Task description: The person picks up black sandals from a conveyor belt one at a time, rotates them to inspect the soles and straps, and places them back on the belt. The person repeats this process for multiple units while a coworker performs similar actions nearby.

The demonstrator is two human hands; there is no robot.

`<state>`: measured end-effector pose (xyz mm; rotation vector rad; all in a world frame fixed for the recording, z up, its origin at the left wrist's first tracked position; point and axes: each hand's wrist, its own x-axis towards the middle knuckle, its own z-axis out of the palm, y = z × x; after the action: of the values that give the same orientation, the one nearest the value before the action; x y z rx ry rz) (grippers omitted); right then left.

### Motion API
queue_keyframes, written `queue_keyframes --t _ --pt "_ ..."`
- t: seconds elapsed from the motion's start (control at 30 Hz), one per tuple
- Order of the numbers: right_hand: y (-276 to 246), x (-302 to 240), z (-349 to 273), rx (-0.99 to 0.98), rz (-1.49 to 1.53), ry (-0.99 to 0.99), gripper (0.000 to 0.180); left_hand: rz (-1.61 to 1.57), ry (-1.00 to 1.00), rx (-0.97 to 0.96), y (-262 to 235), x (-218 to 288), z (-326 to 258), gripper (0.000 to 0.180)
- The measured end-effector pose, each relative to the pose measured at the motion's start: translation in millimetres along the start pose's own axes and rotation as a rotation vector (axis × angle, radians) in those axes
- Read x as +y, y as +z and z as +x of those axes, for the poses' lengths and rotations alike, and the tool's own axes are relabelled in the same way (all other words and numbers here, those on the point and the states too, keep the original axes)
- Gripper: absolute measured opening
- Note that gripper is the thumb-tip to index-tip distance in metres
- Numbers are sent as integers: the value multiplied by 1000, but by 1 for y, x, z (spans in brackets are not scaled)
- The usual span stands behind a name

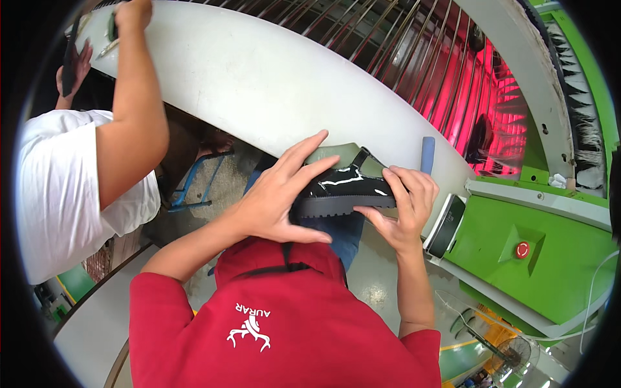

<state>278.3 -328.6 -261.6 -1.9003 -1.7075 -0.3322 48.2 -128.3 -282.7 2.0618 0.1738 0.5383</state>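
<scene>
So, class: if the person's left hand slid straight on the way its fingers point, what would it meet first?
The left hand already lies on the glossy black shoe; sliding on up-right, its fingers would likely cross the shoe's grey-green insert, then reach the white conveyor rim, depth unclear.

Both hands grip a glossy black shoe (346, 187): left hand (281, 194) spread over its heel end, right hand (401, 207) clasping the toe, beside the green machine (550, 258) and its white curved cover (259, 71).

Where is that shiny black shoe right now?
The shoe sits mid-picture in the head view, held between the left hand and right hand, just below the curved white conveyor edge.
</scene>
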Motion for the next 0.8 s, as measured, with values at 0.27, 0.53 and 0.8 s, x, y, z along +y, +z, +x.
queue_keyframes --t 0.27,0.53,0.8 --pt "-2 -1 0 96 93 124 82 185 295 39 -14 -9 52 83" --pt "11 -16 21 100 -34 167 84 299 210 -86 -27 -5 86 94" --pt "23 -27 16 231 -27 212 79 424 267 59 -7 -2 91 96"
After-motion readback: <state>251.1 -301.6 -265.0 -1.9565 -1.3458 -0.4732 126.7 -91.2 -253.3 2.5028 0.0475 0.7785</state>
